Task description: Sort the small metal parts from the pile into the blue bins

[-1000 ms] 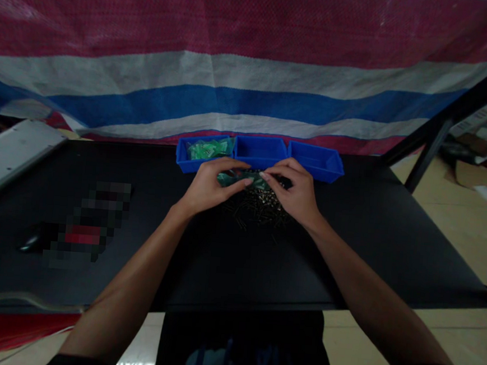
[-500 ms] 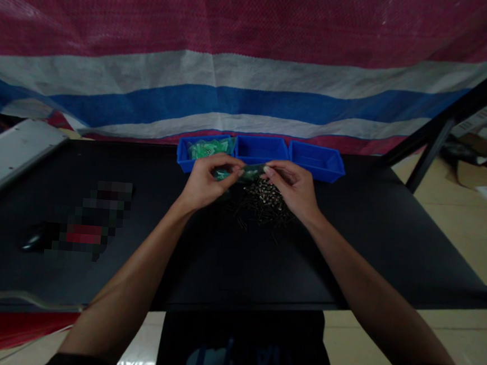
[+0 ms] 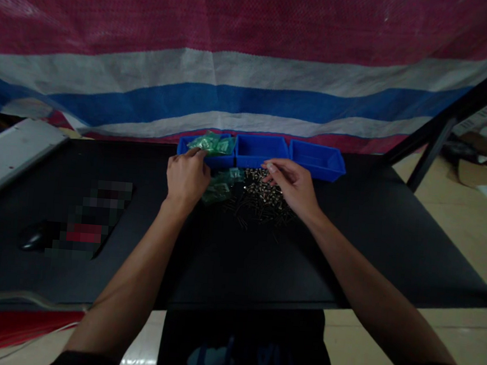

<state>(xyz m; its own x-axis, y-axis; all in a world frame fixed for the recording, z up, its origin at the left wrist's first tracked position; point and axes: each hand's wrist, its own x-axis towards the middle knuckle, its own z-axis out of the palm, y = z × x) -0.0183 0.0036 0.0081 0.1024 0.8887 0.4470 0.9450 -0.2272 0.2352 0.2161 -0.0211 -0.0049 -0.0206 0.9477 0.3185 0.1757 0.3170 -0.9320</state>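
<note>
My left hand (image 3: 187,178) is at the front of the left blue bin (image 3: 222,161), its back towards me. Its curled fingers close on a green plastic bag (image 3: 204,141) at the bin's rim; the fingertips are partly hidden. Other green bags (image 3: 217,193) lie on the table just right of this hand. Over the far right side of a heap of small metal screws (image 3: 265,195) hovers my right hand (image 3: 293,185). Its fingers are loosely bent and apart, with nothing visible in them.
Beside the left bin stand a middle blue bin (image 3: 259,162) and a right blue bin (image 3: 318,169). A black mouse (image 3: 33,238) and a blurred-out item (image 3: 92,221) lie on the black table (image 3: 236,277) at left. A striped tarp (image 3: 250,98) hangs behind.
Both hands were holding a green bag over the screws. My left hand has moved left to the left bin with the bag; my right hand has let go and stayed near the heap.
</note>
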